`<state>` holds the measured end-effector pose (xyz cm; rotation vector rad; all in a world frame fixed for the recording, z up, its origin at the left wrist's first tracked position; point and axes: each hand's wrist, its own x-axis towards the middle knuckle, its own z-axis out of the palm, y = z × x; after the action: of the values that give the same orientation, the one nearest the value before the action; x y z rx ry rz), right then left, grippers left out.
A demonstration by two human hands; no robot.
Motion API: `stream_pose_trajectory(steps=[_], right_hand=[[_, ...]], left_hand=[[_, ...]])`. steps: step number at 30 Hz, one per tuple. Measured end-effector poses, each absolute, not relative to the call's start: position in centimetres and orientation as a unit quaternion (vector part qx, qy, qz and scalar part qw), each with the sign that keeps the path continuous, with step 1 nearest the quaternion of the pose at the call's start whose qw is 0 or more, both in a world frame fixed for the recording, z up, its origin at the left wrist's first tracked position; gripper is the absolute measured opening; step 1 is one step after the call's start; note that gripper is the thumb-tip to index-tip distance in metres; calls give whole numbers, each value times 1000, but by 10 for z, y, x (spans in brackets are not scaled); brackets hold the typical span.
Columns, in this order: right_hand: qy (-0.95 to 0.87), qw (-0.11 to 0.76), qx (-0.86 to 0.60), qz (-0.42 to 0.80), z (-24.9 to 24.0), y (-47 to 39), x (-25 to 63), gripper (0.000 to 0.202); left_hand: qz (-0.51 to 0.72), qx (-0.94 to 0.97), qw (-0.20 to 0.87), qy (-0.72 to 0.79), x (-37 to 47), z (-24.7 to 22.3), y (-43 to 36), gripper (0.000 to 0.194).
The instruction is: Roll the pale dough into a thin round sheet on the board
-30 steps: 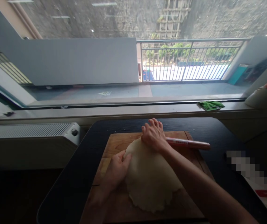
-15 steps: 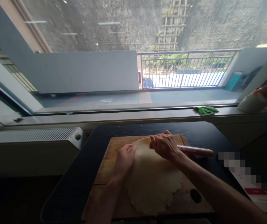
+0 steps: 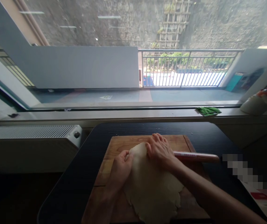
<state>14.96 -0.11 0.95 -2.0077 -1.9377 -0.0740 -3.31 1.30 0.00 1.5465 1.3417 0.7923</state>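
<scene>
Dough (image 3: 150,186) is seen as a thin, wide sheet with a ragged edge, laid on the board (image 3: 116,143); its near end runs to the bottom of the view. The dough's far left edge is held by the left hand (image 3: 121,165): fingers nearly closed, thumb and fingertips pinched on the rim. The right hand (image 3: 160,151) is placed palm down over the dough's far right part. Its fingers are bent and set close together, pointing away; how far they are closed underneath can't be told. The pin (image 3: 196,156) is covered at its left end by the right hand, so the grip on it is hidden. The rest of the pin is stuck out to the right, across the board's right edge and over the table (image 3: 70,189).

The board is set on the dark table, with small crumbs scattered by its far edge. At right, a flat item (image 3: 264,199) with a red band is seen, partly pixelated. Beyond the table, a green cloth (image 3: 208,111) is left crumpled on the sill (image 3: 124,115), with a white pot (image 3: 255,104) to its right. A radiator (image 3: 30,132) is fixed at left. Through the window, a railing (image 3: 184,70) is seen.
</scene>
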Motion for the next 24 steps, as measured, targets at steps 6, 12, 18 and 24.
stream_pose_trajectory(steps=[6,12,18,24], right_hand=[[-647,176,-742,-27,12,24,161,42],[-653,175,-736,-23,13,21,157,40],[-671,206,-703,-115,6,9,157,37],[-633,186,-742,-116,23,65,186,42]], left_hand=[[316,645,434,544,-32,3,12,30],[319,638,446,542,-34,2,10,30],[308,642,461,529,-35,4,10,30],[219,672,468,530,-31,14,34,35]])
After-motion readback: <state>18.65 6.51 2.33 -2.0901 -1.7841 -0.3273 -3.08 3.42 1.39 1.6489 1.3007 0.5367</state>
